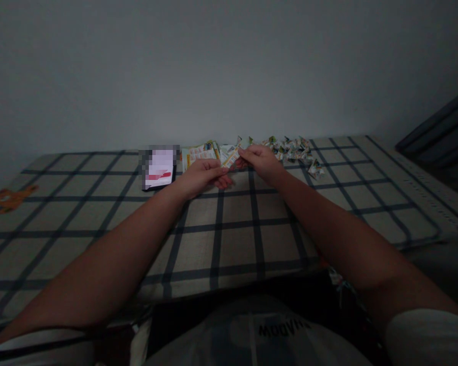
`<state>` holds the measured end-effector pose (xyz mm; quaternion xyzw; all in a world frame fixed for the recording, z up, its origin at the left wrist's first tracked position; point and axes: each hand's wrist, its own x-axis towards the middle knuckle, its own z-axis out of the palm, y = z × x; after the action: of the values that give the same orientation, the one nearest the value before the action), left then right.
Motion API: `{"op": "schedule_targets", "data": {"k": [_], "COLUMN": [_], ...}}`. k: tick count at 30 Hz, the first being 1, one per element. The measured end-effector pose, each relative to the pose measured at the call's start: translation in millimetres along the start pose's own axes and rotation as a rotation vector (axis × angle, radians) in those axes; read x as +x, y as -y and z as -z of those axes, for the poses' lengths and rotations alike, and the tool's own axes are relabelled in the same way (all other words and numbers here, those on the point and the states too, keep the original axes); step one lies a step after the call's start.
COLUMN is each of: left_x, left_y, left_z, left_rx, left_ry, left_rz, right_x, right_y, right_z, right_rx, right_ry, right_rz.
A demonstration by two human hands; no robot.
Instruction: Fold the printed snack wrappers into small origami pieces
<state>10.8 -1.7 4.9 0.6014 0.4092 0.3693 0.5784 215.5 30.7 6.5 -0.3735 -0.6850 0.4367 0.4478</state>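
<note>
Between my two hands is a folded strip of printed paper (231,159), white with yellow and orange print. My left hand (203,175) pinches its lower left end between thumb and fingers. At the upper right end, my right hand (261,160) grips the same strip, fingers closed. Just behind my left hand lie printed leaflets (200,151) in white, yellow and green. Beyond and right of my right hand is a spread of small folded paper pieces (293,148). One folded piece (316,169) sits apart, nearer to me.
A phone (159,170) with a lit, blurred screen lies left of my left hand. The table has a checked cloth (236,234) and meets a plain wall (229,71) at the back. An orange figure (10,198) is at the far left; a dark striped object (442,132) stands right.
</note>
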Motion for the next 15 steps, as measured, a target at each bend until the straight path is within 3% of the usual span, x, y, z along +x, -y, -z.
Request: {"op": "schedule_targets", "data": {"k": [5,7,10,15], "left_x": [0.5,2.2,4.0,2.9], "left_y": [7.9,10.6,11.1,7.6], "left_z": [-2.5,-0.5,4.0,6.6], "left_rx": [-0.038,0.012,0.227,0.375], "left_ry": [-0.005,-0.093,-0.243,-0.283], "left_rz": [-0.042,-0.091,-0.160,-0.289], "right_x": [-4.9,-5.6,-5.0,-4.6], "right_y": [5.3,5.1,2.0,-3.0], "right_z": [3.9,3.6,1.3,-3.1], "right_rx": [-0.278,-0.331,-0.321,-0.213], "right_ry": [0.077,0.104,0.138,0.157], "right_rz": [0.124,0.139,0.141,0.115]}}
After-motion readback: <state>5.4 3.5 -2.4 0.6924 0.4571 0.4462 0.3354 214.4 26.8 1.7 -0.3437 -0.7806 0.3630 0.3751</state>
